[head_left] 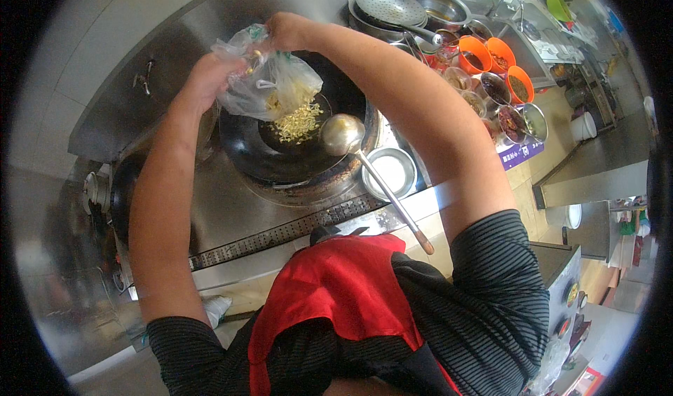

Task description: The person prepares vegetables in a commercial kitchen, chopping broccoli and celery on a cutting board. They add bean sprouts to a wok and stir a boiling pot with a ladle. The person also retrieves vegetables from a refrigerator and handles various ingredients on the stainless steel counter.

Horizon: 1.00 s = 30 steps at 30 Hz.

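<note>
A clear plastic bag (239,94) is tilted over a black wok (263,162), gripped by my left hand (213,75) at its left side and by my right hand (286,30) at its upper edge. Pale yellow bean sprouts (297,125) are at the bag's lower end and in the wok below it; more show through the plastic. My fingers are partly hidden by the crumpled bag. A steel ladle (342,133) leans over the wok's right rim, bowl inside, its wooden-tipped handle pointing towards me.
Right of the wok stands a metal bowl (368,180) holding something white. Beyond my right forearm are orange seasoning tubs (473,46), several steel cups (495,88), and a perforated strainer (389,6) on stacked pans. A perforated drain strip (294,225) runs along the stove front.
</note>
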{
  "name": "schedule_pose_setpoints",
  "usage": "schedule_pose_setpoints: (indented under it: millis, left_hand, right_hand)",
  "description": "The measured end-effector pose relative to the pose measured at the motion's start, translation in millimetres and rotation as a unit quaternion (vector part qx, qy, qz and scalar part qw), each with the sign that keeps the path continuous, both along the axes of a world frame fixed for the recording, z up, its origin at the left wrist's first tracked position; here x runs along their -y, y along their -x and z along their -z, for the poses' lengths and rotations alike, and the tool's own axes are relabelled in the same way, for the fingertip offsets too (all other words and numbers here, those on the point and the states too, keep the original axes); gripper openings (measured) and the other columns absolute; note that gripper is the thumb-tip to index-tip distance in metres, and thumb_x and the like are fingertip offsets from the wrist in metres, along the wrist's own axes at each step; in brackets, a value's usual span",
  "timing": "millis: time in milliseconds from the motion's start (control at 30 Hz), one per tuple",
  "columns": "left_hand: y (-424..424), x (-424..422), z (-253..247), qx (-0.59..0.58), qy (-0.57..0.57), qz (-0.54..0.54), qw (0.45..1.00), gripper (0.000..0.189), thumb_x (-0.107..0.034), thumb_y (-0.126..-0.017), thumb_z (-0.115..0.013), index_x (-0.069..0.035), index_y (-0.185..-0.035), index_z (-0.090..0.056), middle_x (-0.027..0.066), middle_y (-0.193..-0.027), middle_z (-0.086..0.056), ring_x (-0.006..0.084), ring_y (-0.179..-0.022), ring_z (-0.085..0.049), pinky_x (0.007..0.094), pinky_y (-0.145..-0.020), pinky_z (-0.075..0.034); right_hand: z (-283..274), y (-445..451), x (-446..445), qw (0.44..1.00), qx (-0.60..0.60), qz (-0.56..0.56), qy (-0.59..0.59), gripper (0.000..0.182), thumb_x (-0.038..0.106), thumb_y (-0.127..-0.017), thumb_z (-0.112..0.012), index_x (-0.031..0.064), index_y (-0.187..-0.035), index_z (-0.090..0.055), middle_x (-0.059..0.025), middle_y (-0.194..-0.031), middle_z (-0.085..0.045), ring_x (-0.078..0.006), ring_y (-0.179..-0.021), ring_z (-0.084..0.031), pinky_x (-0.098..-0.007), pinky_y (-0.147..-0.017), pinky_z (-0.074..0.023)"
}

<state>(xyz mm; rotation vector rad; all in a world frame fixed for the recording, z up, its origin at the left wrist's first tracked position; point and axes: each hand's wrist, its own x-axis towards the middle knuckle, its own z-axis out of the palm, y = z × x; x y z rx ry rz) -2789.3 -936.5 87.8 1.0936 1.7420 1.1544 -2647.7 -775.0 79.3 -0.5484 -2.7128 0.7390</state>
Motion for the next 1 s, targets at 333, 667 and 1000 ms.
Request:
schedule_pose_setpoints:
  millis: [333, 667, 1000]
  left_hand:
    - [4.6, -2.9, 3.8, 0.038, -0.052, 0.05, 0.997, 0.02, -0.009, -0.082, -0.066, -0.002, -0.1, -0.066, 0.0056, -0.091, -0.066, 0.0131, -0.074, -0.059, 0.0296, -0.065, -0.046]
    - [11.0, -8.8, 10.2, -0.045, -0.023, -0.038, 0.998, 0.027, -0.013, -0.086, -0.064, -0.001, -0.111, -0.062, 0.0064, -0.095, -0.067, 0.015, -0.086, -0.061, 0.032, -0.074, -0.048]
    - [5.2, -10.2, 23.0, -0.248, 0.035, 0.05, 0.967, 0.024, -0.017, -0.086, -0.066, -0.003, -0.105, -0.063, 0.0039, -0.089, -0.064, 0.0143, -0.079, -0.058, 0.0299, -0.069, -0.046]
  right_hand:
    - [18.4, 7.6, -19.5, 0.978, 0.016, 0.001, -0.208, 0.034, 0.028, -0.074, -0.062, -0.0009, -0.089, -0.07, -0.0207, -0.088, -0.068, -0.0385, -0.086, -0.065, -0.0444, -0.077, -0.0518]
    - [-3.6, -1.2, 6.6, 0.977, 0.155, -0.044, -0.141, 0.035, 0.034, -0.079, -0.068, 0.0068, -0.102, -0.069, -0.0178, -0.093, -0.069, -0.0357, -0.091, -0.065, -0.0434, -0.078, -0.0507]
    - [55.1, 2.4, -40.7, 0.984, -0.063, 0.15, 0.067, 0.031, 0.028, -0.08, -0.067, 0.0078, -0.103, -0.07, -0.0092, -0.078, -0.07, -0.0275, -0.069, -0.066, -0.0388, -0.065, -0.0528]
